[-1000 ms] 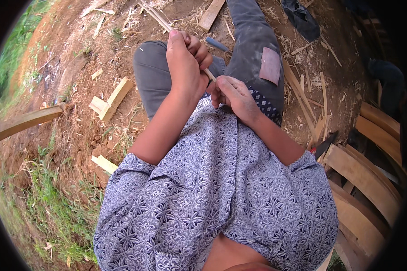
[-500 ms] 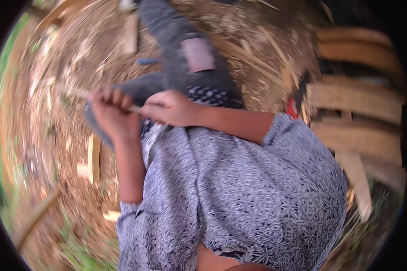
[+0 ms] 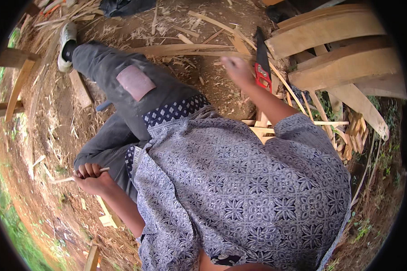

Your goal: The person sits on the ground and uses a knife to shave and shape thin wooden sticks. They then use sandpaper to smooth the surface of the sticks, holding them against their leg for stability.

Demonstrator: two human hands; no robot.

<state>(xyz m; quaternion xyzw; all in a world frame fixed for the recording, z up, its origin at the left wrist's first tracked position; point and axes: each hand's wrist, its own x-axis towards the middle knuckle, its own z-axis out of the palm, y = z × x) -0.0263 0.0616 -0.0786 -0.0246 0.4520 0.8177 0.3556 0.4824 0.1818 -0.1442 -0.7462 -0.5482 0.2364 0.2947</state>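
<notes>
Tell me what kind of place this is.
Probably an outdoor woodworking spot on bare ground. Cut planks are stacked at the right, wood scraps litter the dirt, and a handsaw lies by the right hand. The left hand grips a thin stick; grass edges the ground.

Scraps and stacked timber on bare ground

Curved pale wooden planks point(image 3: 343, 54) lie piled at the far right, with a bundle of short offcuts point(image 3: 355, 135) just below them beside a strip of weeds. Long thin wood strips point(image 3: 185, 49) and shavings are scattered over the brown dirt ground point(image 3: 221, 90) in the far middle. A white shoe point(image 3: 67, 45) sits at the far left, at the end of a grey trouser leg bearing a pinkish patch point(image 3: 135, 82). A flat board point(image 3: 80, 88) lies just beside that leg. Green grass point(image 3: 4, 217) edges the near left, and a small pale wood block point(image 3: 107, 220) rests on the dirt nearby.
</notes>
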